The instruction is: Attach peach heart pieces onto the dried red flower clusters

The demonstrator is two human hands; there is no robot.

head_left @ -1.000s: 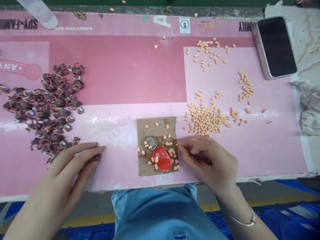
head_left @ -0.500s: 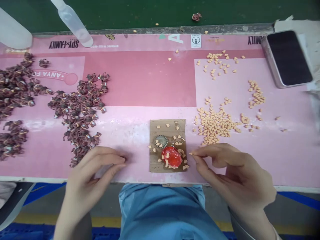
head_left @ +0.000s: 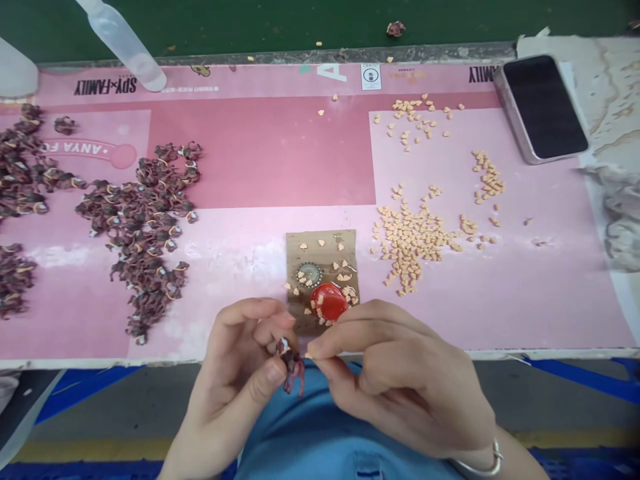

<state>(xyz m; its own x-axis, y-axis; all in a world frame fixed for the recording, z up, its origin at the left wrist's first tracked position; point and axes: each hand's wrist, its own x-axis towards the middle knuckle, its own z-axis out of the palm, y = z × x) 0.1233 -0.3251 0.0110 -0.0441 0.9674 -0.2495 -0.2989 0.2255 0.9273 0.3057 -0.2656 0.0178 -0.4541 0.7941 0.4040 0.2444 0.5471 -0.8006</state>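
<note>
My left hand (head_left: 233, 380) pinches a small dark brown and purple plastic figure (head_left: 292, 365) with thin legs between thumb and fingers, close above the table's front edge. Right beside it, my right hand (head_left: 405, 373) grips a tiny beige piece (head_left: 309, 355) between thumb and forefinger. Whether that piece touches the figure I cannot tell. Behind the hands lies a wet cardboard square (head_left: 294, 250). On it are a red dish (head_left: 331, 303), a metal bottle cap (head_left: 309, 274) and scattered beige pieces; my right hand partly covers the dish.
Heaps of similar dark figures (head_left: 135, 213) spread over the left side. Loose beige pieces (head_left: 415, 233) lie to the right. A phone (head_left: 545, 107) is at the back right, near crumpled white material (head_left: 623, 227). A translucent plastic dropper (head_left: 125, 47) and a white container (head_left: 15, 70) are back left.
Both hands have come together in front of the cardboard. A dark figure now shows in my left hand. My right hand has moved left with its beige piece. The view has shifted slightly.
</note>
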